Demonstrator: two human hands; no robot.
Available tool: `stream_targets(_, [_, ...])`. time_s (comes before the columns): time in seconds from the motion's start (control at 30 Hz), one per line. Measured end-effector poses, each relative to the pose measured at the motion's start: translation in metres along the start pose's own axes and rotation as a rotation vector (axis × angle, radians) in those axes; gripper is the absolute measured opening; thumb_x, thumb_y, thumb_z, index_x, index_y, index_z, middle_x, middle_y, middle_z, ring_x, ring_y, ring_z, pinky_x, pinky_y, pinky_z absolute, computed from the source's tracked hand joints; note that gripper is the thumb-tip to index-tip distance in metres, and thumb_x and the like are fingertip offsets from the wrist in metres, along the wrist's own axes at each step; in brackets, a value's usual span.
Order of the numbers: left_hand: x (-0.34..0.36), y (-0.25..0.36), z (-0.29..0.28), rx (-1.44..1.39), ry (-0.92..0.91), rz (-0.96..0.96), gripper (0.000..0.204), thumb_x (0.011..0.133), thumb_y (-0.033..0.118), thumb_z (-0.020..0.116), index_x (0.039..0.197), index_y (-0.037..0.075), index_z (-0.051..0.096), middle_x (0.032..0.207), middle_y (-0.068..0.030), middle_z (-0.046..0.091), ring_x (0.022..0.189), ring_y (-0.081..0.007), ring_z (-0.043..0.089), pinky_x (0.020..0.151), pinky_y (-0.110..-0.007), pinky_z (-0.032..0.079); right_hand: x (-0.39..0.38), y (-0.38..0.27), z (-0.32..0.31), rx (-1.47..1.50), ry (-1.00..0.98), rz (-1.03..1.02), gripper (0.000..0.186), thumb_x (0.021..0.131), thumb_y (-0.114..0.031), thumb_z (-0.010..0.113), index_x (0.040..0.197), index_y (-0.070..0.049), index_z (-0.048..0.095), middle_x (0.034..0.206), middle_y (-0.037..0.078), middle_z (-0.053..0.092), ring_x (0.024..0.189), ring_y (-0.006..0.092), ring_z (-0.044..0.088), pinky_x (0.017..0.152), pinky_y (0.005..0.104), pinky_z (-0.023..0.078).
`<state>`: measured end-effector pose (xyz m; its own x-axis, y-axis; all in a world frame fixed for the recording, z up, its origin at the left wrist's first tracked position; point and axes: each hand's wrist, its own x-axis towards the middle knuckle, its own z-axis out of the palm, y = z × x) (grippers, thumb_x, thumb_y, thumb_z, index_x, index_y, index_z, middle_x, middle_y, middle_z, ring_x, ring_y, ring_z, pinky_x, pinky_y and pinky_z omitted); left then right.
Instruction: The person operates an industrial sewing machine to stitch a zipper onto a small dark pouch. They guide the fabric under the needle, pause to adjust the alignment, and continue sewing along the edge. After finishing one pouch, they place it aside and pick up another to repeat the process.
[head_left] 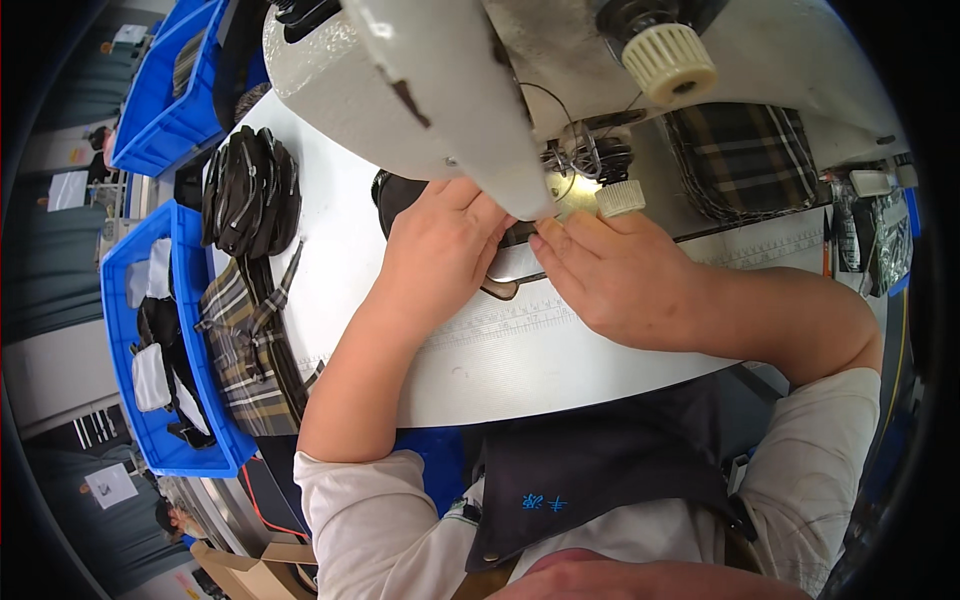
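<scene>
A white sewing machine (430, 110) reaches over the table from above, its lit stitching area in front of my fingers. My left hand (445, 240) lies left of the needle area, fingers bent onto a dark fabric piece (515, 236). From the right, my right hand (615, 275) pinches the same piece's edge close to the light. The needle itself is hidden. More dark cloth (397, 200) shows behind my left hand, and a small brown-edged end (500, 290) pokes out between my hands.
A stack of dark fabric pieces (252, 190) sits at the table's left, above plaid cloth (250, 350) hanging over the edge. Blue bins (118, 330) stand further left. Plaid pieces (745, 155) lie behind the machine's right side. A printed ruler scale (500, 322) runs along the white table (480, 385).
</scene>
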<state>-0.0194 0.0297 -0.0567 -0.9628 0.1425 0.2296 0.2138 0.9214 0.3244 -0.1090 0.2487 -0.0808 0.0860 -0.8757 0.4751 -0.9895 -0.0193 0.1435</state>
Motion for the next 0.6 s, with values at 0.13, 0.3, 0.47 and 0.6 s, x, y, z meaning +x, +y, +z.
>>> stream_targets(0.13, [-0.0023,-0.0001,0.0039,-0.066,0.052,-0.026,0.025,0.09,0.002,0.075,0.115,0.004,0.075,0.113,-0.0117,0.072,0.101,-0.034,0.069,0.085,-0.041,0.056,-0.0013,0.0007,-0.0005,-0.021,0.001,-0.017,0.035,0.08,-0.015,0.071,0.107,0.007,0.076,0.099,0.01,0.071,0.092,0.02,0.059,0.072,0.0317,0.042])
stream_targets(0.3, [-0.0029,-0.0055,0.0054,-0.163,0.06,-0.026,0.022,0.087,-0.001,0.078,0.109,0.003,0.079,0.112,-0.012,0.073,0.097,-0.0313,0.071,0.081,-0.038,0.058,-0.0019,0.0001,-0.0066,0.0,-0.059,-0.061,0.036,0.081,-0.016,0.071,0.11,0.006,0.077,0.112,0.017,0.076,0.095,0.02,0.061,0.071,0.0309,0.044])
stream_targets(0.47, [0.0005,0.0015,0.0043,-0.141,0.102,0.007,0.022,0.088,-0.001,0.078,0.11,0.003,0.08,0.11,-0.0109,0.074,0.095,-0.0308,0.071,0.079,-0.037,0.058,-0.001,0.0009,-0.0052,0.01,-0.041,-0.051,0.037,0.082,-0.016,0.07,0.11,0.007,0.076,0.109,0.016,0.076,0.094,0.0199,0.062,0.071,0.031,0.045])
stream_targets(0.6, [0.001,-0.0006,0.0078,-0.111,0.142,0.036,0.023,0.088,-0.001,0.077,0.111,0.005,0.08,0.108,-0.0105,0.075,0.09,-0.0297,0.072,0.076,-0.037,0.058,0.0,0.0011,-0.005,0.023,-0.037,-0.042,0.035,0.082,-0.014,0.07,0.109,0.007,0.076,0.105,0.014,0.075,0.093,0.0203,0.062,0.071,0.0321,0.046])
